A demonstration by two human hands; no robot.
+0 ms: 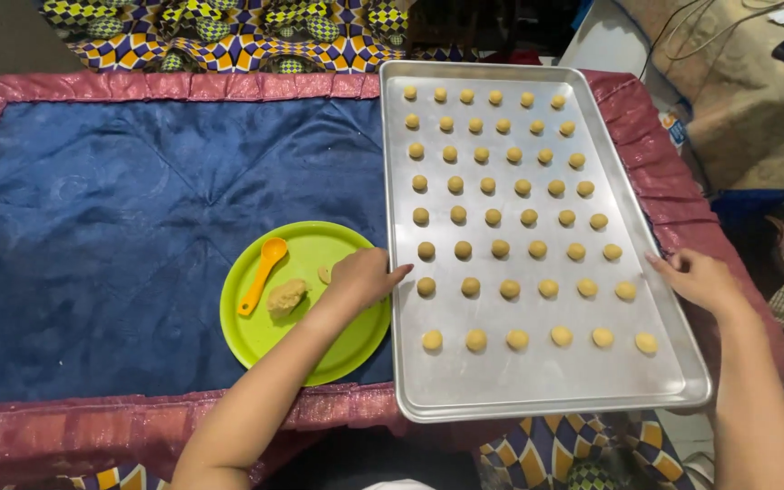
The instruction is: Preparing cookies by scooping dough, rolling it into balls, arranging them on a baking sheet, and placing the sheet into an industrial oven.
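Both hands at the long edges of the baking tray point(465, 390), its rows of dough balls point(501, 249) filling all but the near strip.

I saw the left hand point(362, 277), fingers loosely curled, touching the left rim, and the right hand point(702, 279), open, on the right rim; neither gripped anything. In my judgement, tilting would roll the balls together; the green plate point(338, 349) just beside crowded the left, while the blue cloth point(120, 227) offered room.

Small printed package point(676, 127) beside tray point(537, 386)
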